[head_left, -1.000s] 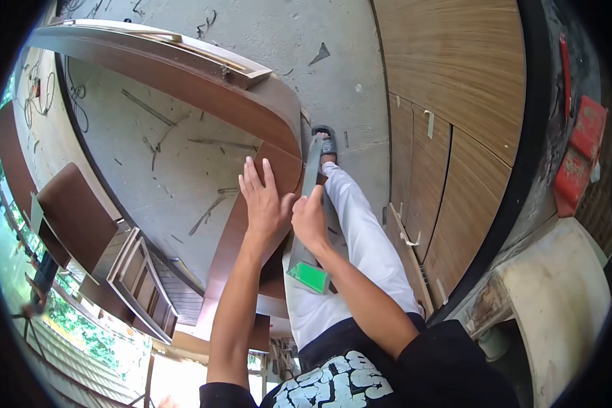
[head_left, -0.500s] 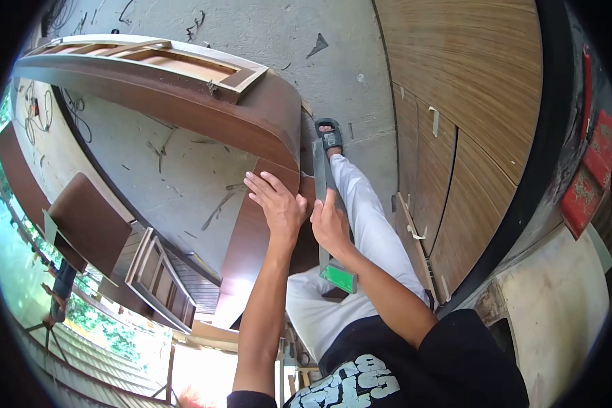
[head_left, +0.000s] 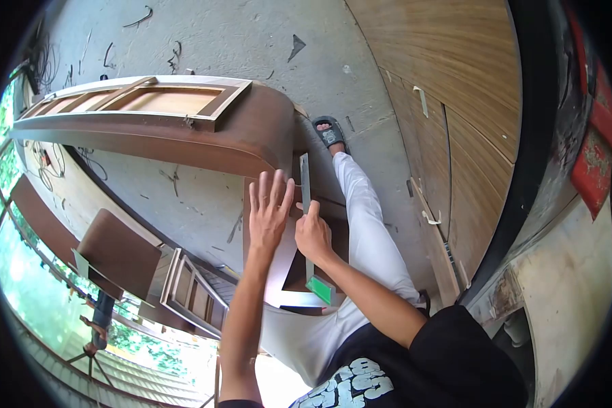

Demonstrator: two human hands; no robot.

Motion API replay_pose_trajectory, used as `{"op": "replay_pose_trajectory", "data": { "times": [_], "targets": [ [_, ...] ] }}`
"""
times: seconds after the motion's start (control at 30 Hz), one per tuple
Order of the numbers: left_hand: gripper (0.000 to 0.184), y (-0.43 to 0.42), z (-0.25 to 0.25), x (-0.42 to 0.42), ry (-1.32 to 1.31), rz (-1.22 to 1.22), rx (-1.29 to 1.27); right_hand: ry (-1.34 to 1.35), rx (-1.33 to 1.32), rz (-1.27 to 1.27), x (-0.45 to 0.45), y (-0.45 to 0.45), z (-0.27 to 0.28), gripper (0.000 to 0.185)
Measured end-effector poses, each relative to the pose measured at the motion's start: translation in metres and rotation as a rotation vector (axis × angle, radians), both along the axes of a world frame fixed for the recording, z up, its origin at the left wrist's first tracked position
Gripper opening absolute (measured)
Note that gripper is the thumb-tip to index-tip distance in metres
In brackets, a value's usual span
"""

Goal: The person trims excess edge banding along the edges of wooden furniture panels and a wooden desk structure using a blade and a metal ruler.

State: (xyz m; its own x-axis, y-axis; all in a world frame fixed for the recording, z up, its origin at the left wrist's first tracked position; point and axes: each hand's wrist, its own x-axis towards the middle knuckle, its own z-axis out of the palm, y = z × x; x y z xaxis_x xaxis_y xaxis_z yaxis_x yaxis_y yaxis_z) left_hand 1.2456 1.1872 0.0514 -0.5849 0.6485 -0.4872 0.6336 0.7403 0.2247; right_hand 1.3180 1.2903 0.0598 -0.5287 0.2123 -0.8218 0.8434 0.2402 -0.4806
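Along the right edge of the brown panel [head_left: 279, 262], a flat metal strip [head_left: 304, 178] points lengthwise away from the wearer. Its far end is near the rounded corner of the curved brown unit [head_left: 262, 122]; a green block [head_left: 319, 290] is at its near end, close to the trousers [head_left: 370, 224].

Right hand [head_left: 313, 234]: fingers curled closed around the middle of the strip, covering that section. Left hand [head_left: 268, 221]: open, fingers extended and slightly parted, fingertips directed at the curved unit, nothing grasped. It is over the panel, just left of the strip; contact with the panel cannot be determined. The left forearm hides part of the panel's left edge.

Surroundings: the curved unit crosses the far edge of the panel and blocks reach in that direction. Its upper side carries a pale-edged frame with open recesses. Right of the strip, a sandalled foot [head_left: 331, 134] rests on the concrete floor [head_left: 231, 37], and the extended leg occupies the space beside the right hand. Wood-grain panels [head_left: 449, 81] bound the floor's right edge. A dark triangular offcut [head_left: 296, 47] lies on the floor beyond the unit.
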Motion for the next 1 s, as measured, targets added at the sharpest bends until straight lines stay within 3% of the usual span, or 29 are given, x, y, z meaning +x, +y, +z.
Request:
{"op": "replay_pose_trajectory", "data": {
  "times": [0.13, 0.27, 0.33, 0.37, 0.6, 0.8, 0.87, 0.97, 1.0],
  "targets": [
    [0.034, -0.012, -0.016, -0.03, -0.1, -0.33, 0.168, 0.053, -0.033, -0.132, 0.009, -0.002, -0.004, 0.032],
    [0.031, -0.002, -0.022, -0.054, -0.238, -0.536, 0.131, 0.046, -0.032, -0.129, 0.011, 0.004, 0.002, 0.032],
    [0.038, -0.003, -0.028, -0.061, -0.324, -0.505, 0.165, -0.015, -0.038, -0.037, 0.007, 0.007, 0.005, 0.033],
    [0.05, -0.003, -0.029, -0.064, -0.377, -0.484, 0.149, -0.022, -0.037, -0.063, 0.008, 0.006, 0.009, 0.033],
    [0.065, -0.01, -0.038, -0.069, -0.419, -0.449, 0.285, 0.015, 0.127, -0.132, 0.006, -0.022, 0.047, 0.041],
    [0.083, -0.021, -0.049, -0.067, -0.406, -0.419, 0.488, -0.029, 0.329, 0.023, 0.012, -0.064, 0.049, 0.028],
    [0.079, -0.018, -0.047, -0.067, -0.378, -0.429, 0.459, -0.032, 0.357, 0.049, 0.01, -0.069, 0.044, 0.024],
    [0.048, -0.018, -0.045, -0.073, -0.274, -0.744, 0.463, 0.036, 0.461, 0.115, 0.012, -0.07, 0.036, 0.018],
    [0.033, -0.013, -0.046, -0.077, -0.333, -0.732, 0.51, 0.043, 0.467, 0.128, 0.013, -0.069, 0.028, 0.016]
  ]
}}
